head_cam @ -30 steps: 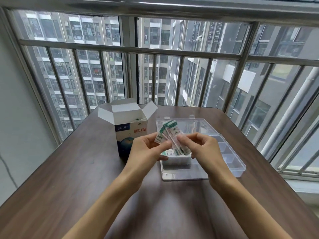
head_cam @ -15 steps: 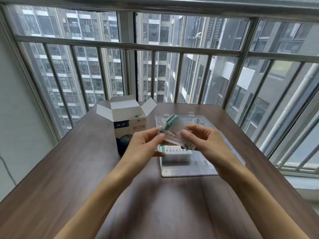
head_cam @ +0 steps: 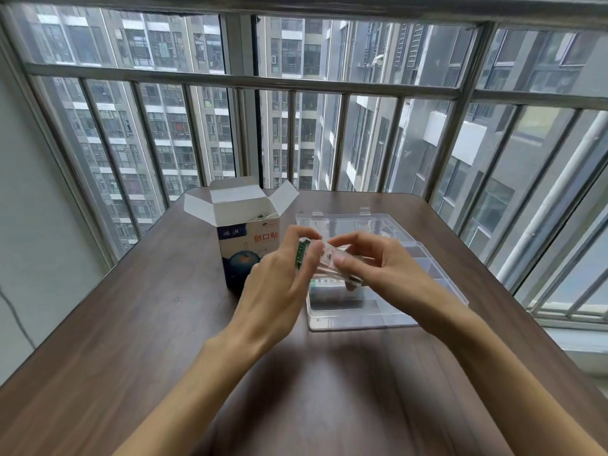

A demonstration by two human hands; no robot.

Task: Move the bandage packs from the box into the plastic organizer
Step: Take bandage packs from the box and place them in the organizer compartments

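A white and blue cardboard box [head_cam: 249, 245] stands on the table with its top flaps open. To its right lies a clear plastic organizer [head_cam: 378, 311] with its lid folded back. Above the organizer's left part, both hands hold a small stack of bandage packs [head_cam: 324, 263], blurred, green-edged at the left. My left hand [head_cam: 279, 284] grips the stack's left end. My right hand [head_cam: 378, 268] pinches its right side between thumb and fingers. One white pack [head_cam: 325, 282] lies in the organizer's left compartment below the hands.
The dark wooden table [head_cam: 131, 340] fills the foreground. Its far edge meets a metal window railing [head_cam: 250, 80]. A grey wall [head_cam: 29, 209] stands at the left. The organizer's small compartments [head_cam: 424, 264] run along its right side.
The fanned packs have been pressed together into a tighter stack and turned more edge-on. Both hands have stayed above the organizer's left compartment.
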